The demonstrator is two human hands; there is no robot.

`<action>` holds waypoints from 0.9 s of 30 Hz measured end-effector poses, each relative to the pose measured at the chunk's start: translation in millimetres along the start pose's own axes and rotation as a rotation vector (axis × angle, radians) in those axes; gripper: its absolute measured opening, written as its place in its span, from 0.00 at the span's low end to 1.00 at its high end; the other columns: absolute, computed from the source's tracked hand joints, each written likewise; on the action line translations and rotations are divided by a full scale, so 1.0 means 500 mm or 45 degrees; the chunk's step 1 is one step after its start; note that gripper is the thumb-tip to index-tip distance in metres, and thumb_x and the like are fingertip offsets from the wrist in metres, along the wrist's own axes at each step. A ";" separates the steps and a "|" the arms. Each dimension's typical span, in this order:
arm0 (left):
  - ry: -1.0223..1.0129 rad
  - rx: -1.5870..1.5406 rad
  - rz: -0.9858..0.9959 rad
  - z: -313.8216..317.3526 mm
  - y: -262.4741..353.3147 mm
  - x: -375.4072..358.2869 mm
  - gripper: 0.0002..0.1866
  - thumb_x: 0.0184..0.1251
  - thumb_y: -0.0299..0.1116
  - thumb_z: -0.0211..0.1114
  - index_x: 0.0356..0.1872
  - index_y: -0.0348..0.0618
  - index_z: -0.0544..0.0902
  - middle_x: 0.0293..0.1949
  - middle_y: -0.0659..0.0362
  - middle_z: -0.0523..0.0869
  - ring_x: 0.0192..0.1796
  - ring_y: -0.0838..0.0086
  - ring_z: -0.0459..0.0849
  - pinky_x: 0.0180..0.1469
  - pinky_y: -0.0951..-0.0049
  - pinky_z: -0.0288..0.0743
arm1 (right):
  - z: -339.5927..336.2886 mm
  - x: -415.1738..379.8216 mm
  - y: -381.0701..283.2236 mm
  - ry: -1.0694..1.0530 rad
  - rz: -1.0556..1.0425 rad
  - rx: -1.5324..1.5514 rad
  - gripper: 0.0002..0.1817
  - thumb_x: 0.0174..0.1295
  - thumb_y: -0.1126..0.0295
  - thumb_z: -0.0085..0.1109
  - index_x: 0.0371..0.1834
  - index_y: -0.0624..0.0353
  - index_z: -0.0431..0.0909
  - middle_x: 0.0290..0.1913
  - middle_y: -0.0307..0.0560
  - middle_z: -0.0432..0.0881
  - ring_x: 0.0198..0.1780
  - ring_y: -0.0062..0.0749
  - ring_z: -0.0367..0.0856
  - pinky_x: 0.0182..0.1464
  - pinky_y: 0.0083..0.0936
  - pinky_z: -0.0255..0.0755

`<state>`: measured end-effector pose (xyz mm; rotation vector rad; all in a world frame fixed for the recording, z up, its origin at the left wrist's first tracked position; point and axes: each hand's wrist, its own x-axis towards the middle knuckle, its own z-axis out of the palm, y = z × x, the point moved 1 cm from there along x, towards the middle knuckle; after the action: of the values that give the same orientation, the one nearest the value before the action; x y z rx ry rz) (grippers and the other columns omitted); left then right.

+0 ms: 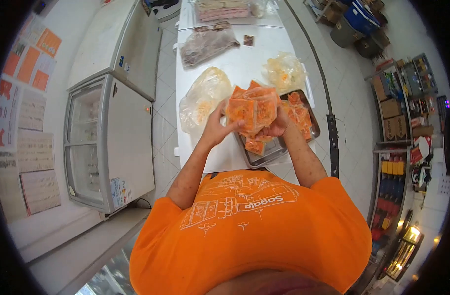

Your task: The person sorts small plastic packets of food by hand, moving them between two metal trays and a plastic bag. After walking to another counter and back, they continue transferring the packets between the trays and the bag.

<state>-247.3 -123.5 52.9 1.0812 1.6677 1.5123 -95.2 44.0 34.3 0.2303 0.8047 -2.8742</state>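
Between my two hands is a bunch of clear plastic packets with orange contents (252,109), held above the white table (230,157). My left hand (219,127) grips the bunch from its left side, thumb across the front. Around its right and lower side, my right hand (278,125) is closed, its fingers partly hidden by the packets. Below them lies a metal tray (267,160) with more orange packets (298,117) inside. An open clear plastic bag (205,88) rests left of my hands, and a crumpled plastic bag (284,71) with orange bits sits beyond the tray.
Farther up the table lie a bag of dark contents (210,46), a small dark packet (248,40) and a container of pinkish items (222,12). Freezers (129,142) stand to the left. Shelves (394,123) and stacked bins (348,32) line the right side.
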 end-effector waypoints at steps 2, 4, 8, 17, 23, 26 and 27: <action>-0.290 -0.552 -0.290 0.059 -0.006 0.027 0.38 0.54 0.38 0.77 0.64 0.36 0.68 0.58 0.51 0.78 0.60 0.63 0.78 0.61 0.62 0.73 | 0.017 -0.045 -0.018 0.393 -0.060 -0.155 0.43 0.64 0.32 0.40 0.71 0.55 0.62 0.65 0.52 0.71 0.59 0.39 0.78 0.50 0.39 0.79; -0.319 -1.033 -0.466 0.120 -0.020 0.039 0.32 0.63 0.33 0.69 0.66 0.41 0.65 0.59 0.55 0.75 0.63 0.62 0.75 0.63 0.56 0.74 | 0.023 -0.090 -0.036 0.874 -0.133 -0.406 0.36 0.71 0.38 0.37 0.68 0.56 0.66 0.63 0.49 0.73 0.59 0.37 0.77 0.52 0.37 0.78; -0.296 -1.225 -0.581 0.218 -0.007 0.043 0.28 0.67 0.27 0.64 0.65 0.41 0.65 0.58 0.54 0.77 0.59 0.61 0.79 0.58 0.51 0.79 | -0.003 -0.193 -0.062 1.142 -0.481 -0.910 0.31 0.65 0.53 0.53 0.67 0.60 0.66 0.58 0.47 0.76 0.60 0.34 0.75 0.56 0.32 0.76; -0.298 -1.113 -0.543 0.419 -0.042 0.056 0.25 0.69 0.26 0.61 0.65 0.42 0.64 0.58 0.53 0.76 0.59 0.60 0.79 0.53 0.50 0.83 | -0.099 -0.296 -0.032 0.939 -0.852 -0.817 0.34 0.51 0.76 0.73 0.63 0.66 0.69 0.58 0.49 0.77 0.56 0.32 0.78 0.59 0.28 0.75; -0.160 -1.154 -0.488 0.471 -0.019 0.058 0.24 0.72 0.27 0.57 0.66 0.45 0.63 0.59 0.51 0.75 0.59 0.58 0.80 0.50 0.50 0.85 | -0.092 -0.309 -0.059 1.203 -1.257 -1.832 0.26 0.53 0.77 0.70 0.57 0.61 0.77 0.57 0.43 0.79 0.56 0.29 0.78 0.55 0.25 0.76; -0.133 -1.151 -0.545 0.478 -0.058 0.050 0.24 0.72 0.28 0.58 0.67 0.48 0.63 0.60 0.51 0.74 0.60 0.57 0.78 0.52 0.49 0.84 | -0.096 -0.315 -0.047 1.083 -1.333 -2.173 0.25 0.52 0.77 0.69 0.57 0.57 0.78 0.58 0.42 0.80 0.57 0.26 0.78 0.53 0.23 0.75; -0.092 -1.181 -0.515 0.479 -0.054 0.046 0.24 0.71 0.27 0.58 0.66 0.46 0.64 0.60 0.51 0.75 0.59 0.57 0.79 0.51 0.49 0.84 | -0.103 -0.314 -0.046 0.971 -1.322 -2.137 0.25 0.52 0.77 0.68 0.57 0.56 0.79 0.58 0.42 0.80 0.57 0.25 0.77 0.53 0.23 0.75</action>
<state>-53.3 9.0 -5.8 0.2690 0.8541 1.6462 59.7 106.2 31.4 0.7498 3.6906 -1.2697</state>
